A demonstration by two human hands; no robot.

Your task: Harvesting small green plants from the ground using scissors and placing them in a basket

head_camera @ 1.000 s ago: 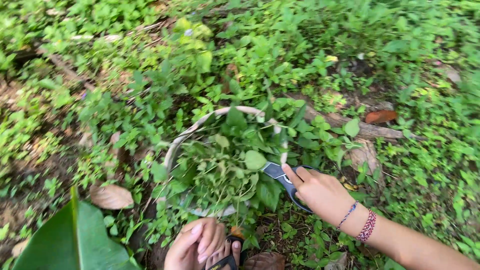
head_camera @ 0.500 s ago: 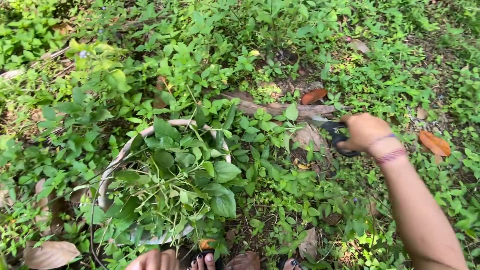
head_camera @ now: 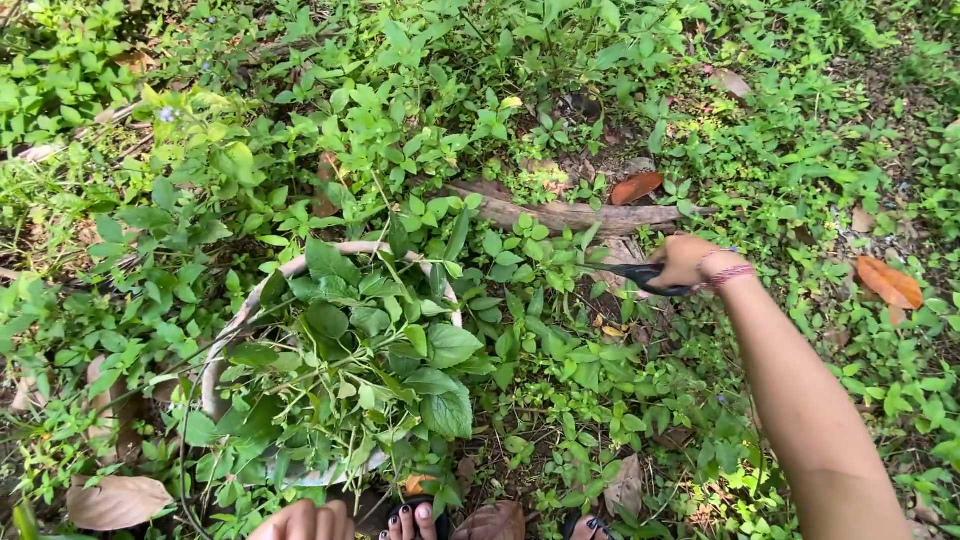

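My right hand (head_camera: pixel 683 260) grips a pair of black-handled scissors (head_camera: pixel 640 274), blades pointing left into low green plants beside a fallen branch (head_camera: pixel 570 214). A round pale basket (head_camera: pixel 290 268) at the lower left is heaped with cut green leafy stems (head_camera: pixel 370 360). Only the knuckles of my left hand (head_camera: pixel 300 521) show at the bottom edge, just below the basket; what the fingers do is hidden. My toes in dark sandals (head_camera: pixel 408 519) sit next to that hand.
Dense green ground cover surrounds everything. Dry brown leaves lie at the lower left (head_camera: pixel 112 501), the right (head_camera: pixel 888 282) and behind the branch (head_camera: pixel 637 186). Patches of bare soil show at the upper right.
My right hand with the scissors has swung from the basket's rim out to the right, then dropped slightly and turned the blades leftward into the plants. The view shifted right.
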